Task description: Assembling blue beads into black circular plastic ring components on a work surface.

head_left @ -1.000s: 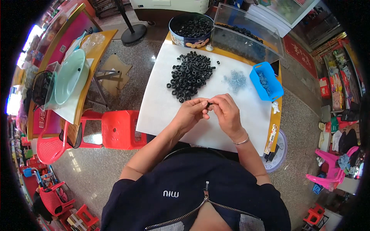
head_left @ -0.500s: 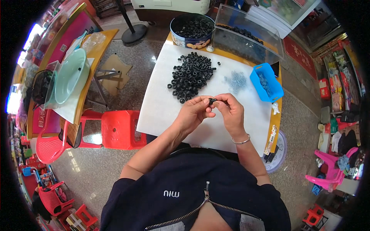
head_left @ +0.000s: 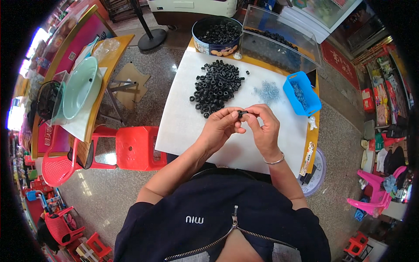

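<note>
Over the near part of the white-topped table (head_left: 183, 131), my two hands meet at a small black ring-shaped part (head_left: 240, 114). My left hand (head_left: 221, 124) pinches it between thumb and forefinger. From the other side, the thumb and forefinger of my right hand (head_left: 263, 126) close on the same part; whether they also hold something smaller is hidden. A heap of similar black parts (head_left: 216, 85) lies just beyond my hands. To its right is a loose patch of tiny clear-bluish pieces (head_left: 267, 91). More of these pieces fill a blue plastic basket (head_left: 290, 92).
At the table's far edge stand a round tin (head_left: 197, 43) and a clear plastic box (head_left: 270, 19), both holding black parts. A red stool (head_left: 137, 148) is left of the table. Farther left, a side table (head_left: 120, 43) carries a pale green basin (head_left: 80, 94).
My right hand has shifted very slightly, its fingers lifting a little at the black part. My left hand keeps its pinch in nearly the same place.
</note>
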The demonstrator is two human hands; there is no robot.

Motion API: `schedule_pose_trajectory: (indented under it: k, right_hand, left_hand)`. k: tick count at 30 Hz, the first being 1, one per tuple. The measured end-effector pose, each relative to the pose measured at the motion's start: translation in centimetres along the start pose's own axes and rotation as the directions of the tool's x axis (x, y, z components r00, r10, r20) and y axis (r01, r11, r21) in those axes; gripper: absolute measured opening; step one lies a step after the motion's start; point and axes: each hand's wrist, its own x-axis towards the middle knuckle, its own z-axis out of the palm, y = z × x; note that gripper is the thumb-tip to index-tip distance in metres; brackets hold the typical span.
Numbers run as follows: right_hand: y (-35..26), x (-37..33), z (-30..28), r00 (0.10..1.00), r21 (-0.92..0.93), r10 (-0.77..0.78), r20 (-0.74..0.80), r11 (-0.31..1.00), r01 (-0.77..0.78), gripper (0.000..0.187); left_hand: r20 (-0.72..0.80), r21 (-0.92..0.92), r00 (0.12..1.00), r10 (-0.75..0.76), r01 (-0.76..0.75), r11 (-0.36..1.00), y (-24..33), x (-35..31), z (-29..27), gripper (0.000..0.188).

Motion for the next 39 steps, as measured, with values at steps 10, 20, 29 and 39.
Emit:
schedule_pose_trajectory:
  k: [10,20,29,39]
  right_hand:
    - [0.0,0.02,0.16,0.999,-0.041,0.037,0.007,0.999,-0.036,0.006]
    - [-0.4,-0.08,0.57,0.999,0.005,0.04,-0.021,0.999,-0.04,0.01]
    - [-0.6,0.15,0.05,0.997,-0.01,0.006,0.077,1.0,-0.005,0.016]
    - [-0.37,0.06,-0.2,0.981,0.119,0.159,0.112,0.978,-0.172,0.014]
  left_hand:
    - [0.005,0.118,0.998,0.066,-0.066,0.991,-0.02,-0.04,-0.06,0.021]
    - [0.055,0.15,0.994,0.098,-0.105,0.983,-0.18,-0.17,-0.21,0.022]
    - [-0.004,0.125,0.996,0.092,-0.091,0.988,0.04,0.0,-0.2,0.022]
    - [-0.019,0.076,1.0,0.016,-0.014,0.997,0.65,-0.19,-0.15,0.022]
